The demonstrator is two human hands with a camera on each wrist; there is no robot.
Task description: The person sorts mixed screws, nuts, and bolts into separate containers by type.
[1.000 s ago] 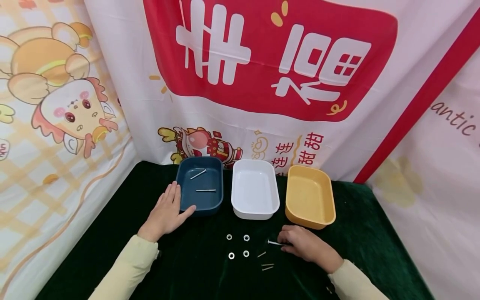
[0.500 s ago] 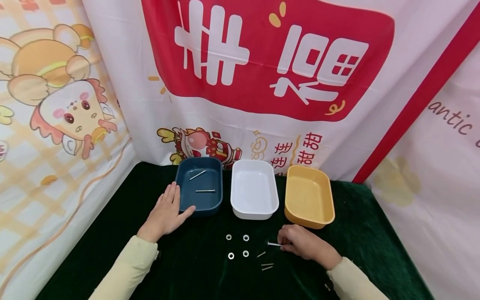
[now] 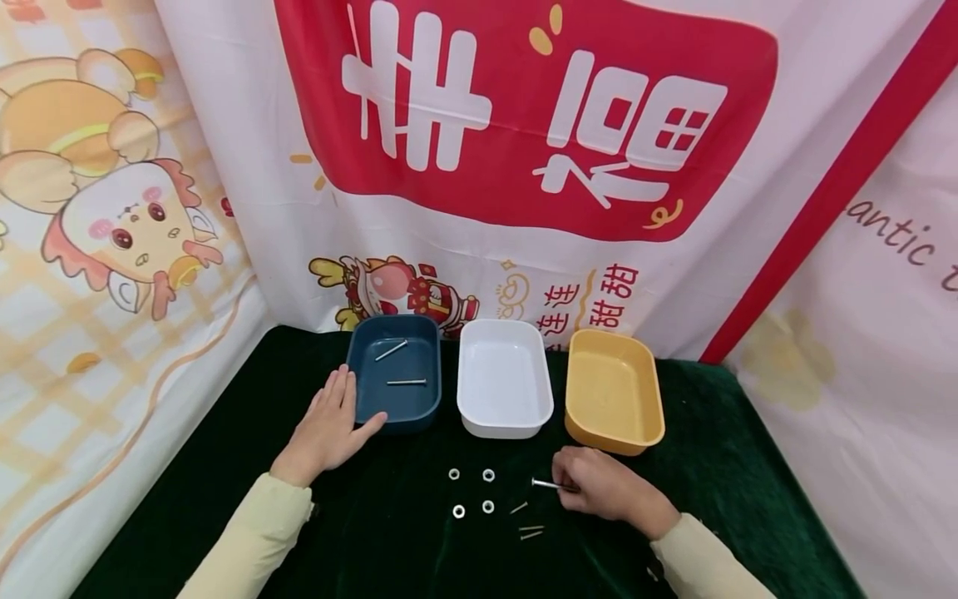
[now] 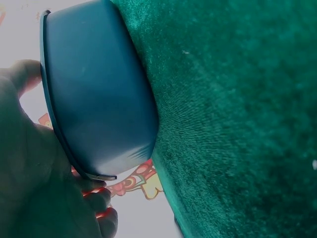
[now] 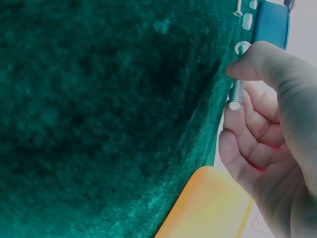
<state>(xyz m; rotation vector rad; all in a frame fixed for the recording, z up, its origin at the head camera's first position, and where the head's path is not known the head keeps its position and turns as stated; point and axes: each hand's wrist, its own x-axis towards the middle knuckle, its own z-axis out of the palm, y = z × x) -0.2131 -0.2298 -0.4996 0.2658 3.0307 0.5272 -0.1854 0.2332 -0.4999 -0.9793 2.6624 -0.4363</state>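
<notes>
My right hand (image 3: pixel 609 487) pinches a long silver bolt (image 3: pixel 550 484) between thumb and fingers, just in front of the yellow bin (image 3: pixel 617 439). In the right wrist view the bolt's threaded end (image 5: pixel 235 101) sticks out below the thumb. My left hand (image 3: pixel 325 424) rests on the near left corner of the dark blue bin (image 3: pixel 404 423), fingers straight along its rim. Two long bolts (image 3: pixel 407 382) lie inside that bin. Several silver nuts (image 3: pixel 488 475) sit on the green cloth, left of the right hand, with three small screws (image 3: pixel 519 507) beside them.
A white bin (image 3: pixel 505 431) stands between the blue and yellow ones, the three in a row at the back of the dark green cloth (image 3: pixel 389 541). Printed fabric (image 3: pixel 419 208) hangs right behind them, and more fabric hangs on both sides.
The bolt in my right hand has changed its tilt slightly; the hand stays in about the same place. My left hand keeps its place on the blue bin. The head view has shifted a little.
</notes>
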